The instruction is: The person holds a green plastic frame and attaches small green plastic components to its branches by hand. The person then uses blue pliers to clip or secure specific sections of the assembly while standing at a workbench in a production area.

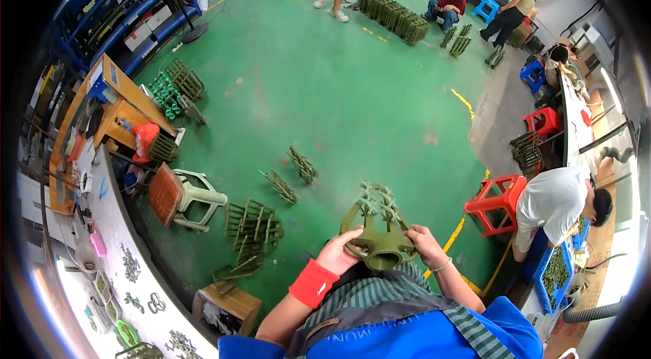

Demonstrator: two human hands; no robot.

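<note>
Just in front of my body, both my hands hold an olive-green wax tree [384, 244]. Its round, cup-like end faces me, and its arms stretch away to rows of small pale-green pieces [374, 197] at the far end. My left hand [339, 250], below a red wristband, is closed on the left side of the frame. On the opposite side my right hand [428, 247] grips the outer arm, with a thin bracelet at the wrist. Some of the fingers are hidden behind the frame.
Green racks [252, 230] stand on the floor at left, with smaller ones [302, 164] ahead. A pale stool [203, 200] and open cardboard box [227, 308] flank the left bench [112, 223]. At right, a person [553, 203] bends beside a red stool [494, 204] and blue tray [555, 277].
</note>
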